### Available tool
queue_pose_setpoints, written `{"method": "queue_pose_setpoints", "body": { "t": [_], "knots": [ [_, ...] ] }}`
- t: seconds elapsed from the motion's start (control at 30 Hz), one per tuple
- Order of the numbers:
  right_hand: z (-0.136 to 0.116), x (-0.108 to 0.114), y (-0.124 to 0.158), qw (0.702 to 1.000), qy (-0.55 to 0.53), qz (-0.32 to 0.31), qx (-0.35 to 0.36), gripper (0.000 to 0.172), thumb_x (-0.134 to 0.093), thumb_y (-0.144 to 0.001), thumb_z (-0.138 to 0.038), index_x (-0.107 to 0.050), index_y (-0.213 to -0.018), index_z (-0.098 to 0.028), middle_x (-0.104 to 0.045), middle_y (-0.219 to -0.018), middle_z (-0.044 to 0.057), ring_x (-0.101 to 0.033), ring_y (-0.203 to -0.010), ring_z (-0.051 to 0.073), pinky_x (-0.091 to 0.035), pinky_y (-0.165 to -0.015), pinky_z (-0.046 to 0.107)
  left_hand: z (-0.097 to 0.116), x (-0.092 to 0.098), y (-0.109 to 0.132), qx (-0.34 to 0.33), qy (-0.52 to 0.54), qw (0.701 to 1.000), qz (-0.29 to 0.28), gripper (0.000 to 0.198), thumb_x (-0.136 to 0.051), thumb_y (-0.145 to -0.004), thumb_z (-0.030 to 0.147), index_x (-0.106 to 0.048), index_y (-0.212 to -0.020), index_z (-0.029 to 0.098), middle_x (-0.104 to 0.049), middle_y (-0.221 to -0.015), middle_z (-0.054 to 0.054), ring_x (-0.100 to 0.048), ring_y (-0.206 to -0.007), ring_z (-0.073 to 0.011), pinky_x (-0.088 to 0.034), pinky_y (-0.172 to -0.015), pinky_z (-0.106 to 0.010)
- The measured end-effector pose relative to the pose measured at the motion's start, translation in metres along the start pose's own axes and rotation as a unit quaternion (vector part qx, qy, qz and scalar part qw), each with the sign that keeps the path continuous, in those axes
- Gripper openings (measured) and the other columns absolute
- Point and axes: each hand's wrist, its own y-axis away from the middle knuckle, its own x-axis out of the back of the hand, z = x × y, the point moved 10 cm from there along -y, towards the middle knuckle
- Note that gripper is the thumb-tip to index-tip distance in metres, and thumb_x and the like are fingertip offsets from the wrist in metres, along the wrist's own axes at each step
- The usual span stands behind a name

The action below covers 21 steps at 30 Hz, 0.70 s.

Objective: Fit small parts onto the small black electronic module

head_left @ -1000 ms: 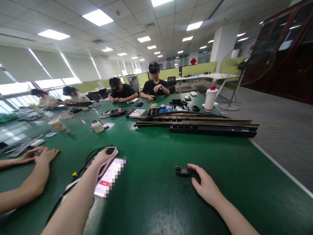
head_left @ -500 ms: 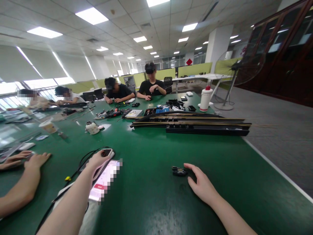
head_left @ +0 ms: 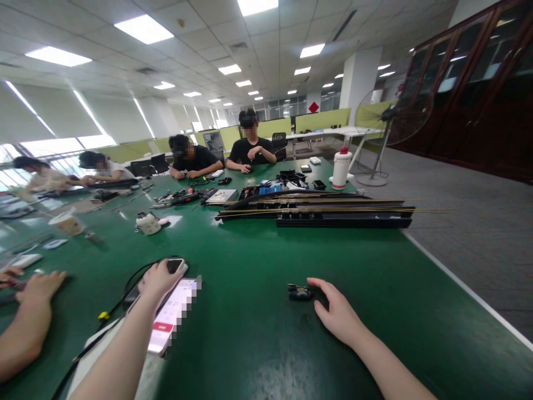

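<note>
Green tabletop [head_left: 250, 250]: the right hand [head_left: 339, 315], thumb and forefinger spread, touches or nearly touches a small black part [head_left: 298, 293] well in from the right edge; the left hand [head_left: 157, 279] covers a dark-faced device [head_left: 175, 266], its grip indeterminable. The part, presumably light and stiff, suits a pinch across its long sides; it appears compact, with a yellowish patch. Black rails [head_left: 345, 223] lie beyond, near the right edge.
</note>
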Motion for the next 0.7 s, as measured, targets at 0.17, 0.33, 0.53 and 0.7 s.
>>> {"method": "queue_pose_setpoints", "body": {
  "t": [0.17, 0.33, 0.53, 0.7],
  "knots": [
    [0.003, 0.005, -0.005, 0.999, -0.024, 0.015, -0.024, 0.035, -0.048, -0.078, -0.024, -0.06, -0.111, -0.019, -0.062, -0.116, 0.009, -0.054, -0.112, 0.023, -0.04, -0.1, 0.041, 0.111, -0.01, 0.063, -0.175, 0.089, 0.98, -0.015, 0.054, -0.049, -0.078, 0.032, -0.048, -0.125, 0.007, -0.051, -0.128, -0.016, -0.045, -0.121, -0.0282, -0.035, -0.102, -0.039],
    [-0.008, 0.003, -0.011, 1.0, -0.007, 0.001, 0.012, 0.026, -0.052, -0.08, -0.032, -0.069, -0.097, -0.022, -0.065, -0.111, 0.009, -0.056, -0.109, 0.024, -0.04, -0.099, 0.042, 0.226, -0.051, 0.163, -0.35, 0.244, 0.882, -0.201, 0.055, -0.056, -0.077, 0.042, -0.051, -0.124, 0.013, -0.055, -0.123, -0.012, -0.05, -0.115, -0.0264, -0.038, -0.099, -0.035],
    [-0.012, -0.009, -0.012, 0.999, 0.024, -0.031, 0.025, 0.022, -0.058, -0.078, -0.033, -0.069, -0.095, -0.023, -0.065, -0.11, 0.008, -0.055, -0.108, 0.024, -0.04, -0.097, 0.042, 0.27, -0.068, 0.207, -0.385, 0.259, 0.849, -0.252, 0.052, -0.065, -0.073, 0.037, -0.056, -0.118, 0.013, -0.056, -0.112, -0.012, -0.051, -0.107, -0.0266, -0.04, -0.095, -0.036],
    [-0.018, -0.016, -0.009, 0.997, 0.043, -0.05, 0.05, 0.016, -0.062, -0.075, -0.027, -0.067, -0.09, -0.023, -0.066, -0.105, 0.006, -0.056, -0.105, 0.024, -0.04, -0.094, 0.041, 0.273, -0.063, 0.209, -0.436, 0.285, 0.826, -0.216, 0.04, -0.069, -0.071, 0.031, -0.06, -0.108, 0.019, -0.058, -0.106, -0.007, -0.052, -0.1, -0.0236, -0.042, -0.089, -0.035]
  ]
}}
